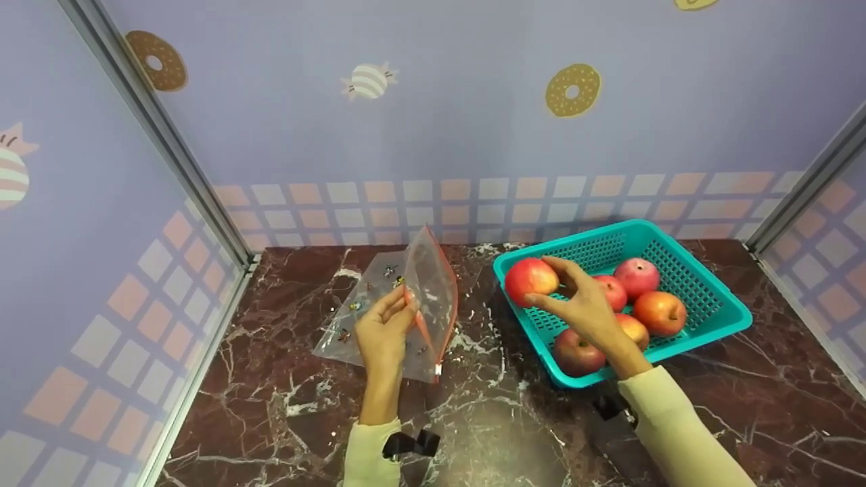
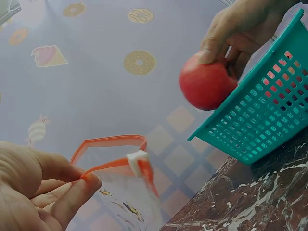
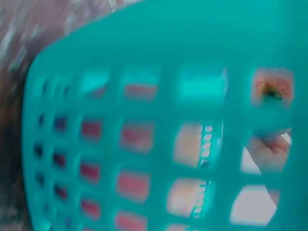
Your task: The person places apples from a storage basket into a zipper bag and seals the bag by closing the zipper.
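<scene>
My left hand [image 1: 385,331] pinches the orange zip edge of a clear zip-lock bag [image 1: 433,277] between thumb and fingers, and the bag's mouth gapes. Small printed figures dot the bag, and a white slider [image 2: 138,162] sits at one end of its zip. Over the left end of a teal basket [image 1: 717,318], my right hand [image 1: 585,308] grips a red apple [image 1: 528,281] between thumb and fingers. In the left wrist view that apple [image 2: 204,84] hangs at the basket's rim. The basket wall [image 3: 159,53] covers most of the right wrist view.
Several more apples lie in the basket, among them an orange-red one [image 1: 659,314] and a dark red one [image 1: 577,353]. Everything stands on a dark marbled table [image 1: 487,433]. A patterned wall [image 1: 467,135] rises behind it, with another panel [image 1: 101,270] along the left.
</scene>
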A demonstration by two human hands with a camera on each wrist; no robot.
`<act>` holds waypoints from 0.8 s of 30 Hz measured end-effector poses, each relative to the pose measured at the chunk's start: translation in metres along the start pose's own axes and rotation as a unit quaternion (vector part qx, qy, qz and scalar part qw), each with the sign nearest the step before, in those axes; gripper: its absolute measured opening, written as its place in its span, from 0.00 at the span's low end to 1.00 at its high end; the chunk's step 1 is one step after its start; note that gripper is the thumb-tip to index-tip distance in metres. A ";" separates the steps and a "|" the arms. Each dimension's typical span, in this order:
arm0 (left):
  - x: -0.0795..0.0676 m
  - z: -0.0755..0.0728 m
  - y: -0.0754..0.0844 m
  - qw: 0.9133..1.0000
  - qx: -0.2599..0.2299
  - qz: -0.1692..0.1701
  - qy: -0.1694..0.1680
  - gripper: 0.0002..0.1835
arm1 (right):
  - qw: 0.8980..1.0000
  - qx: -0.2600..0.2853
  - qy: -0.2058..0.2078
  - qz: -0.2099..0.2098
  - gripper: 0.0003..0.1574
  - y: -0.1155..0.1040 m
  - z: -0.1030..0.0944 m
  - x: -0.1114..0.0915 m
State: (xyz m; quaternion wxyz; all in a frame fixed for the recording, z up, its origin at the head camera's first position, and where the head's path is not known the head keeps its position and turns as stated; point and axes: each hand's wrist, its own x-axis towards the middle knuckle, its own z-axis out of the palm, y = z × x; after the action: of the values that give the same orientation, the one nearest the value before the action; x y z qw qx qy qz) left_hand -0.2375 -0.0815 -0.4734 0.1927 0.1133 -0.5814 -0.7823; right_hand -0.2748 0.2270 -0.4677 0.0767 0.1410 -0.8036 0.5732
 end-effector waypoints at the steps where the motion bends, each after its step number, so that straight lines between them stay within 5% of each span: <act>1: 0.000 0.000 0.000 1.000 -0.001 0.003 0.002 0.17 | 1.000 0.005 0.002 -0.006 0.47 -0.003 0.004 0.000; 24: -0.004 0.003 0.003 1.000 0.014 0.015 0.004 0.18 | 0.987 0.146 0.008 -0.072 0.46 -0.055 0.096 -0.003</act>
State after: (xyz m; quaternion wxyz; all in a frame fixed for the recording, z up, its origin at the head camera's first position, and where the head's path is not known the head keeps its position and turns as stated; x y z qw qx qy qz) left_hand -0.2349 -0.0782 -0.4700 0.2055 0.1102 -0.5932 -0.7705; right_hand -0.2512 0.1196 -0.4507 0.1030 0.2036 -0.6982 0.6786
